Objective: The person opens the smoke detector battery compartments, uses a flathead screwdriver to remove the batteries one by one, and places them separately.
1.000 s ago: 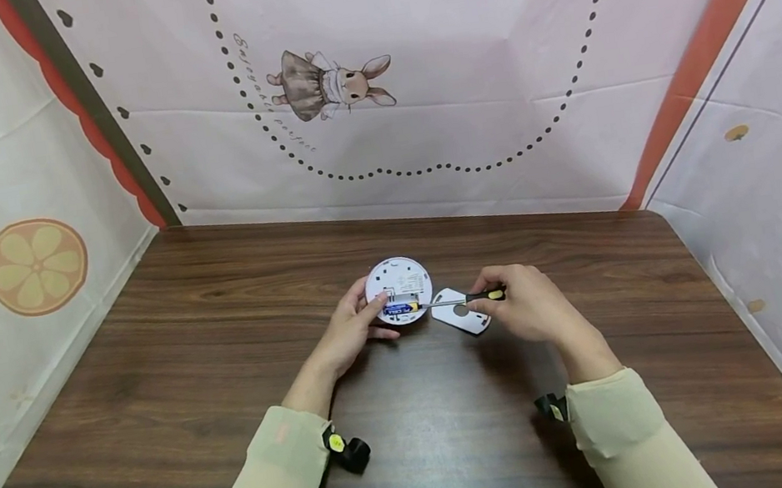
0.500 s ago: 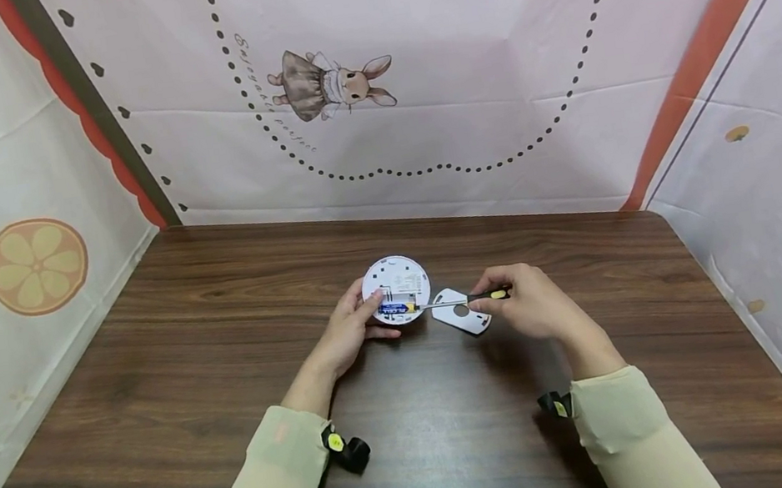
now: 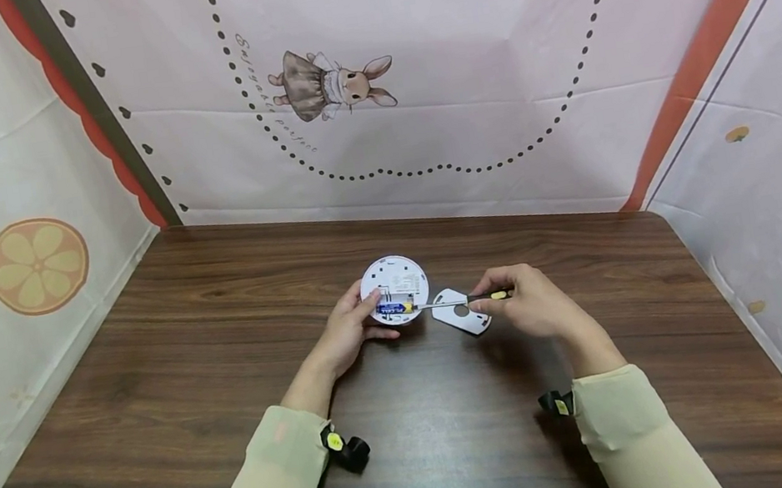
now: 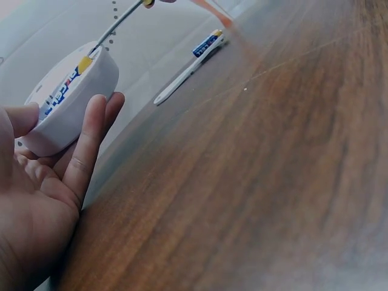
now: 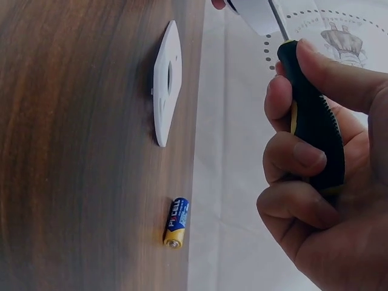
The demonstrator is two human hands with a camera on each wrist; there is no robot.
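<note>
Inside the uncovered bay of the round white alarm-type housing point(image 3: 398, 270), the AA-style battery point(image 3: 391, 309) lies lengthwise, with the screwdriver point(image 5: 314, 112) tip at its yellow end. What changed over the last second: housing has slid slightly left, and the tip has gone a touch left with it. Battery is in its bay throughout, so I'd judge the levering not finished; can't tell if the end has lifted.

Head view: battery's long axis runs left to right, yellow end right, blue body left. Screwdriver nearly in line with it, tip pointing left, handle right. Housing's battery side faces up toward me.

My left hand point(image 3: 344, 333) pinches the housing, thumb on the battery side, fingers underneath. My right hand point(image 3: 532, 305) is clamped on the black-and-yellow handle, fingers curled round it.

Further out: white cover plate point(image 3: 465, 321) beneath the shaft, between my hands. Loose PKCELL battery point(image 5: 176, 223) lies near the plate, on the wood-grain table point(image 3: 432, 449).
</note>
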